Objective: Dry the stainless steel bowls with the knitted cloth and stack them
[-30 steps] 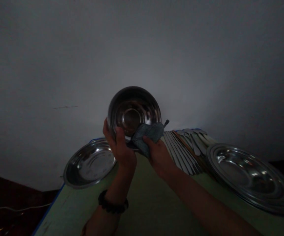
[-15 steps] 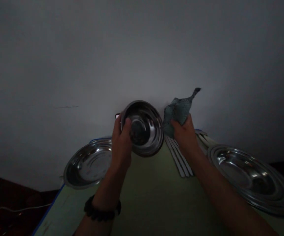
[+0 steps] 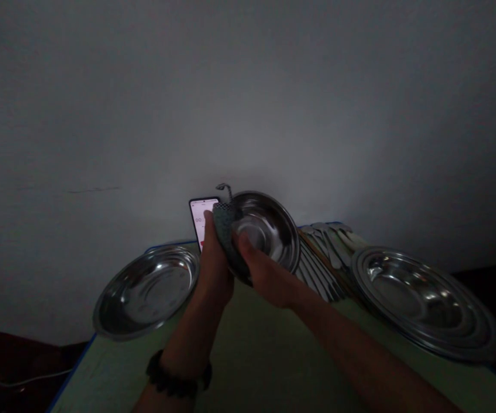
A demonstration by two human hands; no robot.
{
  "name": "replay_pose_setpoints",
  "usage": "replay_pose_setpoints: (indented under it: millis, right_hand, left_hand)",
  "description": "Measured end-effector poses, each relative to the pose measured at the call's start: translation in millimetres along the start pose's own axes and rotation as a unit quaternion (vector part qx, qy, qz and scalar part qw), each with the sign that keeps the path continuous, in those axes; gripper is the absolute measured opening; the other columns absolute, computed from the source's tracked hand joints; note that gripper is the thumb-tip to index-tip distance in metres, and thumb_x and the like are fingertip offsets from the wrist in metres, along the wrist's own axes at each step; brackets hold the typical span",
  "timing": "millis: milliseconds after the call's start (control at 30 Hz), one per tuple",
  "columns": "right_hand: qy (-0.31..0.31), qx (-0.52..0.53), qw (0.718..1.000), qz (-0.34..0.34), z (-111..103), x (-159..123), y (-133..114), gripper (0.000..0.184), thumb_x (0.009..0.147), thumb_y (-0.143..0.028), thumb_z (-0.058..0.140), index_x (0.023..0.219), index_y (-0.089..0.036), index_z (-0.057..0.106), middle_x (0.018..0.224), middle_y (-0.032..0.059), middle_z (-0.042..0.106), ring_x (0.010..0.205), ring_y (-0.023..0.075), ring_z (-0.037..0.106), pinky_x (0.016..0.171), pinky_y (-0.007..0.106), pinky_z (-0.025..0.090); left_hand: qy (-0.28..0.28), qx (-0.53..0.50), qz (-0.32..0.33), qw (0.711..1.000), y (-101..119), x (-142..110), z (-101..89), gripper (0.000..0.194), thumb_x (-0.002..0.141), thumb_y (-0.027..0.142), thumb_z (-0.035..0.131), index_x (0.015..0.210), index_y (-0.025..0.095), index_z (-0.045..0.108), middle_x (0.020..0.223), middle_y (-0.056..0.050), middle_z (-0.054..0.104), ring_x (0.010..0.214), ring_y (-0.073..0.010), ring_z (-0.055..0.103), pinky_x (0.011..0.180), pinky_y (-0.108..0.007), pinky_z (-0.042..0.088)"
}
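Observation:
I hold a small steel bowl (image 3: 269,229) up above the green table (image 3: 265,355), tilted so its rounded outside faces me. My left hand (image 3: 214,265) grips the bowl's left edge from behind. My right hand (image 3: 265,271) is closed on a grey-blue cloth (image 3: 225,226) and presses it against the bowl's left side. A dark bead bracelet (image 3: 179,380) is on my left wrist.
A wide steel plate (image 3: 147,289) lies at the table's back left and a stack of steel plates (image 3: 424,301) at the right. Several spoons and flat utensils (image 3: 323,258) lie between them. A lit phone (image 3: 200,218) leans on the wall behind the bowl.
My right hand, which was up at the right with the cloth free of the bowl, has come back left and pressed the cloth onto the bowl. The bowl has turned and dropped slightly.

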State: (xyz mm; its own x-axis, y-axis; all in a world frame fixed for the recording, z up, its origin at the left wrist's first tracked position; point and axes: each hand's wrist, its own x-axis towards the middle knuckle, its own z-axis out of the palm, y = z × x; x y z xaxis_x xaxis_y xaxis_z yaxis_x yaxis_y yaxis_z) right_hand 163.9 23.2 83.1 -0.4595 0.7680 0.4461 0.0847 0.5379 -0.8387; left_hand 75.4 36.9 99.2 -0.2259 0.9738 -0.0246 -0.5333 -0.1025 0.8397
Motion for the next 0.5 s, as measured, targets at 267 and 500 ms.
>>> replay_pose_setpoints:
  millis: [267,500]
  right_hand:
    - [-0.090,-0.270,0.957,-0.054,-7.7,-4.7,-8.9,0.037,0.098,-0.024,0.029,0.111,-0.013,0.062,0.116,0.0111,0.067,0.110,0.0205,0.061,0.097,0.038,0.046]
    - [0.041,-0.516,0.854,0.051,-18.1,-10.0,21.8,0.050,0.094,-0.024,0.034,0.134,0.004,0.045,0.144,0.0241,0.040,0.138,0.0314,0.032,0.112,0.049,0.027]
  left_hand:
    - [0.050,-0.011,0.102,0.993,36.1,8.4,-14.1,0.033,0.087,0.047,0.054,0.083,0.018,0.069,0.081,-0.002,0.070,0.088,-0.0183,0.065,0.087,-0.030,0.050]
    - [0.054,0.152,0.197,0.967,28.6,8.7,-16.0,0.039,0.079,0.057,0.060,0.085,0.020,0.070,0.092,-0.003,0.071,0.099,-0.0239,0.063,0.092,-0.037,0.050]
